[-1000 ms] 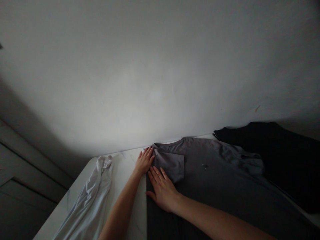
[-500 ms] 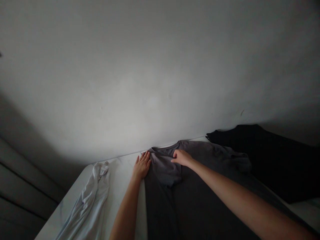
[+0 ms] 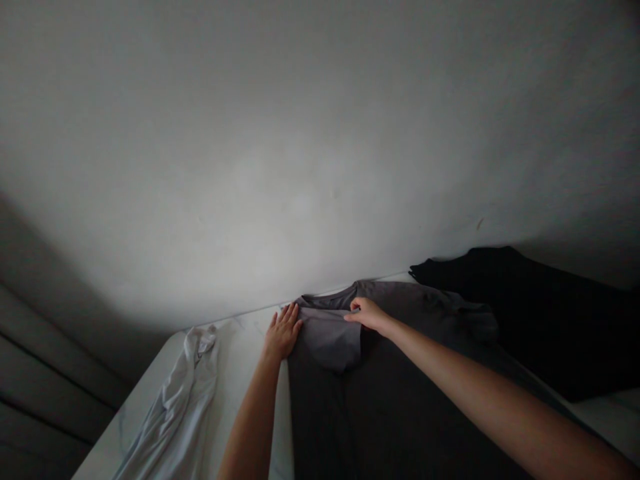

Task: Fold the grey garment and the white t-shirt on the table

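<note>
A dark grey T-shirt (image 3: 400, 400) lies spread on the white marbled table, its neckline toward the wall. Its left side is folded inward, with the sleeve (image 3: 327, 340) lying over the chest. My left hand (image 3: 284, 331) rests flat at the shirt's left shoulder edge, fingers stretched out and partly on the table. Just below the neckline, my right hand (image 3: 369, 315) pinches the end of the folded sleeve between thumb and fingers. The shirt's lower part runs out of view.
A crumpled white garment (image 3: 185, 407) lies on the table (image 3: 245, 340) to the left. Black clothing (image 3: 540, 313) lies to the right, close beside the grey shirt. A pale wall (image 3: 300, 167) rises behind the table's back edge.
The folded sleeve, wrinkled before, now lies smoother and is drawn taut along its upper edge. My right hand has shifted slightly to the right; my left hand stays in place.
</note>
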Action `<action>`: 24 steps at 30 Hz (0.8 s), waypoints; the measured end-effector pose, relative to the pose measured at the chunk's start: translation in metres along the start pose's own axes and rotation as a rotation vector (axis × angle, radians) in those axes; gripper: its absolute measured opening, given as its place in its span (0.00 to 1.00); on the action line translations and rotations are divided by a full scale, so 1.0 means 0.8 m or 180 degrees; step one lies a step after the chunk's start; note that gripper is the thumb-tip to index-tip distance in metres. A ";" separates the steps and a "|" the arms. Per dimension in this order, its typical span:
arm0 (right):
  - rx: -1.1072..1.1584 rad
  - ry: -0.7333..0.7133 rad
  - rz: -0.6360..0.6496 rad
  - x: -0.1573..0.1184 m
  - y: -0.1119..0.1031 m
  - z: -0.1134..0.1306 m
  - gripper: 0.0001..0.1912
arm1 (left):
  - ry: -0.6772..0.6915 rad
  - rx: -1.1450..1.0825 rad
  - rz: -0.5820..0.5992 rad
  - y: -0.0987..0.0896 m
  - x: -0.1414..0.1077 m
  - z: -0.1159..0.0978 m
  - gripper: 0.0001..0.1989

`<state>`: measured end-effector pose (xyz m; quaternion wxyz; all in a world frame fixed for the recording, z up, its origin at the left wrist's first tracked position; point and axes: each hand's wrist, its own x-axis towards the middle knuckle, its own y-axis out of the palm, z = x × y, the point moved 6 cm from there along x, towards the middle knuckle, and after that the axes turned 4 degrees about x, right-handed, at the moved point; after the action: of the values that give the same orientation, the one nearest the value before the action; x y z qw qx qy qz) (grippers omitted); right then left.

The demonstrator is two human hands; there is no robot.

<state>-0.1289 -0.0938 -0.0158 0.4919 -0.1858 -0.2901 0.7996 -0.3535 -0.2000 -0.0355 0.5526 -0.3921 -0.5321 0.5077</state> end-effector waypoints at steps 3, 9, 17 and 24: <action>-0.0186 -0.0030 -0.0087 -0.004 0.000 -0.006 0.07 | -0.0035 -0.0058 0.0046 -0.002 0.001 0.000 0.28; -0.0587 -0.0072 -0.0208 -0.020 0.003 -0.001 0.09 | -0.0046 -0.0052 0.0101 -0.008 0.001 -0.003 0.25; -0.0326 0.0212 -0.0142 -0.045 -0.008 0.007 0.23 | -0.0193 0.0490 0.0108 -0.047 0.001 -0.030 0.24; 0.0559 0.0534 0.0180 -0.111 0.005 0.002 0.22 | -0.0102 0.0012 -0.0341 -0.046 -0.078 -0.091 0.26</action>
<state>-0.0930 -0.1748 -0.0162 0.5061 -0.2163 -0.1714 0.8171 -0.2715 -0.2600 -0.0204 0.5711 -0.3538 -0.5601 0.4846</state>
